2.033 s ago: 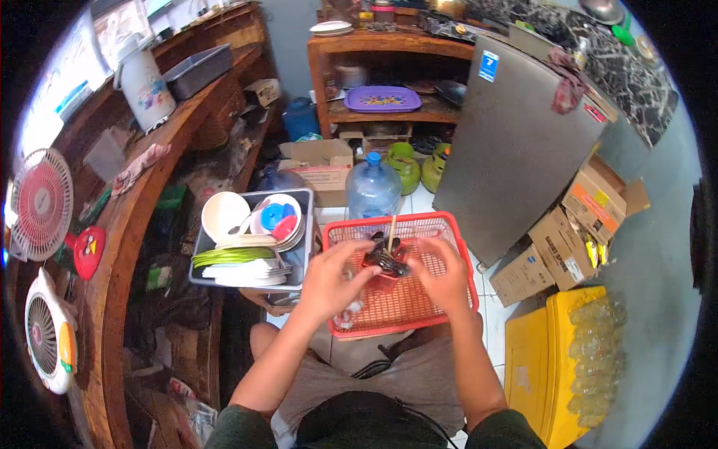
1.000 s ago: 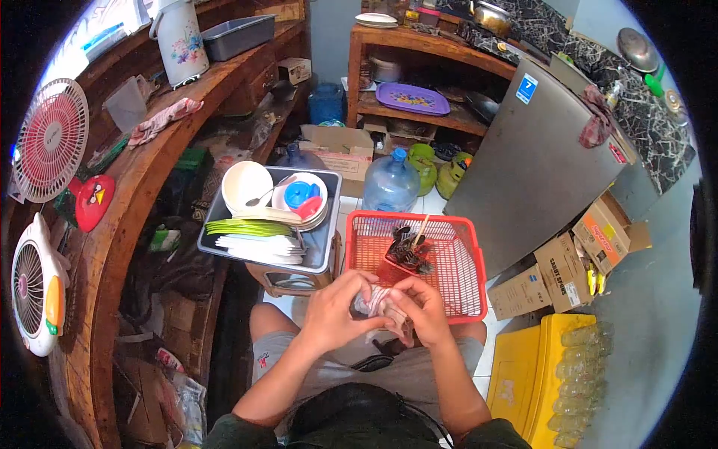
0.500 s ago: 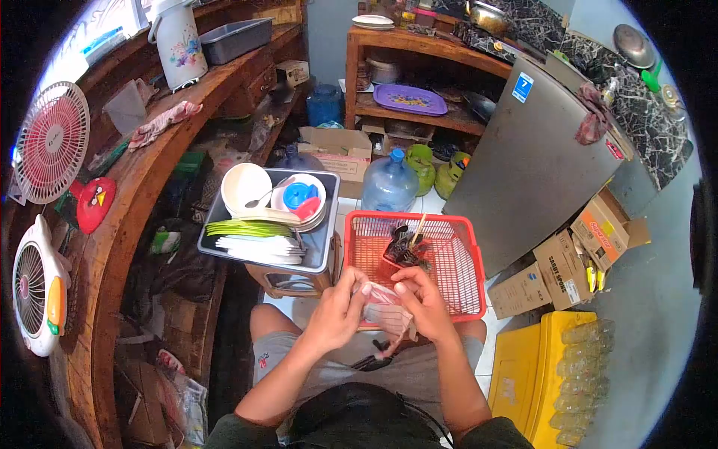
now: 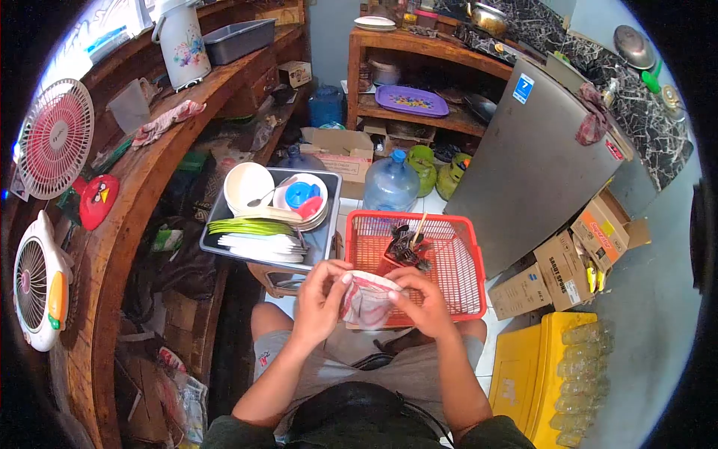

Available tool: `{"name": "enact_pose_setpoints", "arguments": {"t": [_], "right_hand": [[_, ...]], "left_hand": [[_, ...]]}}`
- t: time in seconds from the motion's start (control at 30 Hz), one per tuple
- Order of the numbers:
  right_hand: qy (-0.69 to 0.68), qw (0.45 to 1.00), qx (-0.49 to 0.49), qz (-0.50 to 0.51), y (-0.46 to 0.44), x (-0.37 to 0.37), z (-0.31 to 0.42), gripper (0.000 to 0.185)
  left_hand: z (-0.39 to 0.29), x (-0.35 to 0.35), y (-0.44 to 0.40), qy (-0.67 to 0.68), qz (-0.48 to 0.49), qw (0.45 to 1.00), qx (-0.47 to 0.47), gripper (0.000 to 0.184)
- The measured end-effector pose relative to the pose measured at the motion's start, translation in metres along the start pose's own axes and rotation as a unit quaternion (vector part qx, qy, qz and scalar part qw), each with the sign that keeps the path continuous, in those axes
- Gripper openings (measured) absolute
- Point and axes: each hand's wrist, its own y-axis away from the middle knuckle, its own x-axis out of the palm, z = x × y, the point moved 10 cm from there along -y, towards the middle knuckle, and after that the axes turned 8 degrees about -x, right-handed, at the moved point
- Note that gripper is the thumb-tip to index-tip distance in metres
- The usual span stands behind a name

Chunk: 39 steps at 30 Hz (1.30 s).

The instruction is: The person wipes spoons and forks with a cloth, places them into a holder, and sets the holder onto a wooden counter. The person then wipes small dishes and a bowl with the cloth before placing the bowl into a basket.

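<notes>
A white cloth with red stripes [image 4: 368,301] is stretched between my two hands, over my lap. My left hand [image 4: 320,305] pinches its left edge, thumb on top. The right edge is gripped by my right hand [image 4: 424,303], with thumb and fingers pressed together. Just beyond the cloth stands a red plastic basket [image 4: 473,258]. Inside it is a red holder [image 4: 389,266] with dark cutlery [image 4: 407,243] sticking out; the exact pieces are hard to make out.
Left of the basket, a grey tub [image 4: 333,217] holds white plates [image 4: 258,248], green plates [image 4: 250,226] and bowls [image 4: 249,187]. A water jug [image 4: 390,183] stands behind the basket. A fridge [image 4: 523,165], cardboard boxes [image 4: 566,268] and a yellow crate [image 4: 517,367] line the right.
The cloth, bunched up before, is now spread wider between my hands. My left hand has moved slightly left, and the view has shifted a little.
</notes>
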Motion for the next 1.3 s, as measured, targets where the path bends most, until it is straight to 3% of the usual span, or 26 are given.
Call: {"name": "enact_pose_setpoints", "arguments": {"t": [0.03, 0.17, 0.2, 0.23, 0.37, 0.43, 0.47, 0.53, 0.57, 0.6, 0.63, 0.67, 0.7, 0.73, 0.8, 0.83, 0.9, 1.0, 1.07, 1.13, 1.17, 1.2, 1.27, 1.3], "right_hand": [[0.021, 0.999, -0.023, -0.002, -0.003, -0.003, 0.006, 0.011], [0.08, 0.995, -0.054, -0.011, -0.01, -0.009, 0.021, 0.014], [0.102, 0.993, -0.065, -0.015, -0.013, -0.012, 0.027, 0.014], [0.106, 0.993, -0.055, -0.007, -0.015, -0.014, 0.032, 0.016], [0.09, 0.995, 0.002, 0.048, -0.025, -0.012, 0.031, 0.017], [0.115, 0.99, -0.064, 0.046, -0.032, -0.012, 0.048, 0.017], [0.117, 0.99, -0.064, 0.046, -0.034, -0.012, 0.049, 0.017], [-0.005, 0.996, -0.071, 0.052, -0.037, -0.007, 0.052, 0.015], [-0.005, 0.996, -0.07, 0.052, -0.036, -0.008, 0.051, 0.015], [-0.006, 0.999, 0.011, 0.04, -0.034, -0.012, 0.034, 0.015], [-0.008, 0.995, 0.091, 0.028, -0.031, -0.014, 0.018, 0.015], [-0.008, 0.995, 0.091, 0.029, -0.031, -0.012, 0.018, 0.015], [-0.023, 0.997, 0.071, 0.028, -0.032, -0.006, 0.024, 0.014], [-0.04, 0.997, 0.052, 0.027, -0.031, 0.0, 0.028, 0.014], [-0.047, 0.997, 0.046, 0.03, -0.029, 0.01, 0.02, 0.015], [-0.039, 0.997, 0.048, 0.048, -0.028, 0.016, 0.017, 0.015], [-0.043, 0.995, 0.06, 0.069, -0.025, 0.024, 0.015, 0.016], [-0.031, 0.994, 0.076, 0.076, -0.014, 0.025, -0.001, 0.017], [-0.041, 0.992, 0.096, 0.065, -0.003, 0.023, -0.017, 0.019], [-0.035, 0.997, 0.054, -0.048, 0.003, 0.001, -0.017, 0.021], [-0.055, 0.993, 0.075, -0.076, 0.015, -0.01, -0.03, 0.024], [-0.055, 0.993, 0.074, -0.074, 0.025, -0.014, -0.044, 0.024], [-0.036, 0.976, 0.064, -0.205, 0.05, -0.054, -0.078, 0.026], [-0.034, 0.975, 0.067, -0.208, 0.058, -0.066, -0.098, 0.026]], "left_hand": [[-0.015, -0.01, 0.001, 0.014, -0.044, 0.997, 0.062, 0.011], [-0.035, -0.016, 0.003, -0.005, -0.034, 0.996, 0.078, 0.008], [-0.048, -0.02, 0.006, -0.049, -0.049, 0.987, 0.145, 0.007], [-0.06, -0.022, 0.011, -0.093, -0.062, 0.971, 0.211, 0.007], [-0.076, -0.027, 0.02, -0.15, -0.101, 0.946, 0.269, 0.006], [-0.049, -0.021, 0.003, 0.047, -0.018, 0.991, 0.122, 0.008], [-0.041, -0.024, 0.002, 0.049, -0.019, 0.991, 0.123, 0.008], [0.011, -0.002, -0.005, 0.148, 0.141, 0.978, -0.032, 0.012], [0.017, 0.003, -0.004, 0.154, 0.168, 0.972, -0.06, 0.018], [0.026, 0.003, -0.006, 0.154, 0.168, 0.972, -0.061, 0.018], [0.041, 0.014, -0.006, 0.202, 0.22, 0.95, -0.091, 0.019], [0.051, 0.024, -0.003, 0.25, 0.27, 0.922, -0.119, 0.022], [0.06, 0.034, 0.006, 0.386, 0.27, 0.853, -0.223, 0.027], [0.058, 0.05, 0.012, 0.466, 0.343, 0.783, -0.226, 0.033], [0.093, 0.053, 0.012, 0.319, 0.22, 0.885, -0.257, 0.036], [0.096, 0.059, 0.015, 0.319, 0.221, 0.885, -0.257, 0.036], [0.083, 0.074, 0.021, 0.166, 0.293, 0.935, -0.113, 0.041], [0.104, 0.083, 0.026, 0.17, 0.358, 0.914, -0.082, 0.044], [0.104, 0.084, 0.026, 0.178, 0.336, 0.922, -0.075, 0.046], [0.126, 0.075, 0.019, 0.431, 0.258, 0.851, -0.154, 0.053], [0.138, 0.074, 0.019, 0.421, 0.237, 0.856, -0.185, 0.067], [0.137, 0.072, 0.019, 0.421, 0.236, 0.856, -0.184, 0.067], [0.132, 0.06, 0.014, 0.503, 0.19, 0.822, -0.187, 0.07], [0.123, 0.052, 0.01, 0.455, 0.192, 0.856, -0.153, 0.071]]}}
